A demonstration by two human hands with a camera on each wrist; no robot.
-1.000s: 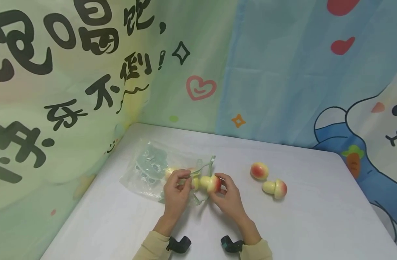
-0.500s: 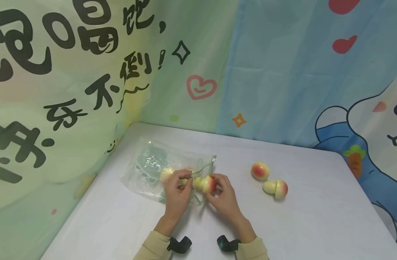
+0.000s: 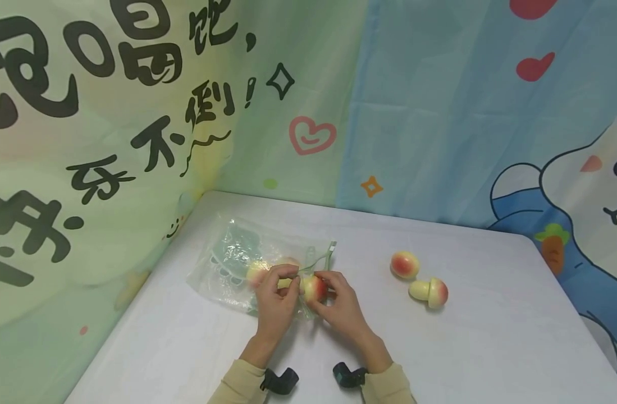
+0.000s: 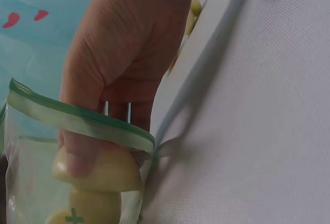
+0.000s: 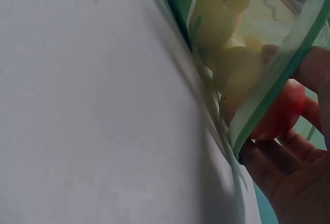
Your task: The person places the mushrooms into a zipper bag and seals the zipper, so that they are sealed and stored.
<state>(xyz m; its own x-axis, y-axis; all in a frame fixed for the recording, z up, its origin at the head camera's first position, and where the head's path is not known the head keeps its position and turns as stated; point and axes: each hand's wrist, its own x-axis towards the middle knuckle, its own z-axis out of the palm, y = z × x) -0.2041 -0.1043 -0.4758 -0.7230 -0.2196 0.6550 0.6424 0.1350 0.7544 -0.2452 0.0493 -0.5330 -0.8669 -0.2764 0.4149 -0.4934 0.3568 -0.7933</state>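
A clear zip bag with a green-edged mouth and a teal print lies on the table. My left hand pinches the bag's edge near its mouth. With my right hand I hold a toy mushroom by its yellow and red cap, its stem pointing left into the bag. In the right wrist view, that mushroom's red cap sits at the green zip strip, fingers around it. More yellow mushroom pieces show through the plastic. The left wrist view shows my right fingers and the cap inside the mouth.
Two more toy mushrooms lie right of the bag: one cap-up, the other on its side. A printed cloth backdrop rises behind the white table. Each wrist carries a small black camera.
My right hand has moved left, carrying the mushroom from just outside the bag's mouth into it. My left hand stays nearly in place on the bag's edge.
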